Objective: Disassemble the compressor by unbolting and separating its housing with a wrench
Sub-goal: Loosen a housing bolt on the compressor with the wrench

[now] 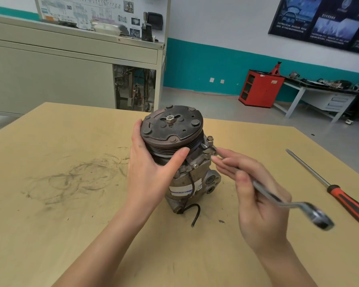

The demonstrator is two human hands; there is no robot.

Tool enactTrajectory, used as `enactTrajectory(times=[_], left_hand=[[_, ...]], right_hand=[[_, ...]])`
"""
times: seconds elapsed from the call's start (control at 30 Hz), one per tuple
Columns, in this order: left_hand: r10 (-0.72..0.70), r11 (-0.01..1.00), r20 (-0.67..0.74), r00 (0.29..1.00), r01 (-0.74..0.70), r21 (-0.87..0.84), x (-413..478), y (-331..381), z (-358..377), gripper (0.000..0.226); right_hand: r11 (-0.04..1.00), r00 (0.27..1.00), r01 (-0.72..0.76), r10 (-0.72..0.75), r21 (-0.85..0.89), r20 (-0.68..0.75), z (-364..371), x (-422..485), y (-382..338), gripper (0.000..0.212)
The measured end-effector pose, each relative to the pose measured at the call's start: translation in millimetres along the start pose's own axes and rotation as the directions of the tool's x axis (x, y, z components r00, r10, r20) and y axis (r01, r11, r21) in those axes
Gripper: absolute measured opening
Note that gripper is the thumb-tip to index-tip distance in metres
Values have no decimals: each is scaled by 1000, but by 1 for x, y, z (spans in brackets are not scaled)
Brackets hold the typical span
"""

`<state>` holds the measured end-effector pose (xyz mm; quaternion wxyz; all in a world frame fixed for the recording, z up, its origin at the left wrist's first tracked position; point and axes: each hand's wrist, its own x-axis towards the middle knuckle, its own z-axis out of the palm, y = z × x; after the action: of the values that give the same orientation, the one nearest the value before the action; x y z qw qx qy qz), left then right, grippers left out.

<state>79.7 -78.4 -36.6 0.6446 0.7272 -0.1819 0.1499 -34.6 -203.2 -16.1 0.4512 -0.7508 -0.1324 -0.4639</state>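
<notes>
Your left grip [151, 168] clasps the pulley [172, 133] rim, right grip [257, 195] curled round the wrench [288, 204]; the compressor [192, 183], upright on the desk [71, 214], looks heavy, rigid and oily, so brace it firmly.

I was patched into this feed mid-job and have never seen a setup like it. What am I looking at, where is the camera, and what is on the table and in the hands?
There is no machine here. A person works with two bare hands, and the single picture comes from a camera worn on their head, looking forward and down. The compressor stands upright on the tan table, pulley end up. The left hand grips it around the pulley to steady it. The right hand holds a wrench. The wrench's far end reaches toward the bolt lug on the upper right of the housing, but I cannot tell whether it sits on a bolt. A screwdriver with an orange and black handle lies on the table to the right, untouched.
</notes>
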Motion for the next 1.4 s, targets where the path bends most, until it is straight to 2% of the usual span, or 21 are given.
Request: enactTrajectory(times=[0.17,0.33,0.5,0.57,0.6,0.67,0.7,0.73,0.77,0.8,0.87,0.93,1.03,1.13,1.2,1.27,1.33,1.4], left_hand=[[-3,1000,4,1000,3,1,-1,1,-1,104],[-6,1000,7,1000,6,8,-1,1,0,104],[0,1000,9,1000,0,1,-1,-1,0,102],[5,1000,10,1000,-5,0,-1,-1,0,101],[6,1000,8,1000,-6,1,-1,-1,0,101],[5,1000,4,1000,-5,5,-1,0,0,103],[4,1000,6,1000,-4,6,-1,-1,0,104],[2,1000,8,1000,-2,6,-1,-1,0,104],[-1,1000,10,1000,1,5,-1,-1,0,103],[-4,1000,12,1000,4,5,-1,-1,-1,103],[-8,1000,13,1000,7,6,-1,0,-1,104],[-10,1000,18,1000,10,6,-1,0,-1,105],[-12,1000,24,1000,12,-4,-1,1,-1,107],[-13,1000,20,1000,13,7,-1,2,-1,110],[-13,1000,18,1000,13,12,-1,3,-1,110],[-11,1000,20,1000,10,12,-1,2,-1,108],[-11,1000,20,1000,10,10,-1,2,-2,107],[-10,1000,19,1000,10,11,-1,2,-2,106]], right_hand=[[956,986,160,-144,-245,79,2,-3,-3,32],[886,975,220,-180,-409,134,3,-9,-5,35],[669,920,390,-309,-633,240,19,-17,0,34],[629,908,409,-352,-661,228,24,-19,2,35],[652,908,406,-365,-641,203,25,-19,4,36],[814,938,331,-341,-477,69,24,-18,8,31],[923,963,249,-269,-293,-27,22,-16,12,26],[988,983,145,-149,-45,-103,17,-11,16,22],[976,989,44,-13,214,-147,11,-3,20,22],[905,980,-42,120,423,-160,4,8,25,25],[755,947,-199,313,625,-76,-10,36,37,33],[655,912,-350,401,669,85,-18,66,50,35],[536,835,-540,442,650,328,-14,100,67,31],[481,756,-654,450,584,476,-3,115,78,33],[502,722,-692,473,519,506,-1,119,79,37],[545,721,-692,506,473,472,-7,118,75,47],[627,767,-641,505,442,396,-17,116,63,57],[704,819,-574,482,418,312,-25,110,46,58]])
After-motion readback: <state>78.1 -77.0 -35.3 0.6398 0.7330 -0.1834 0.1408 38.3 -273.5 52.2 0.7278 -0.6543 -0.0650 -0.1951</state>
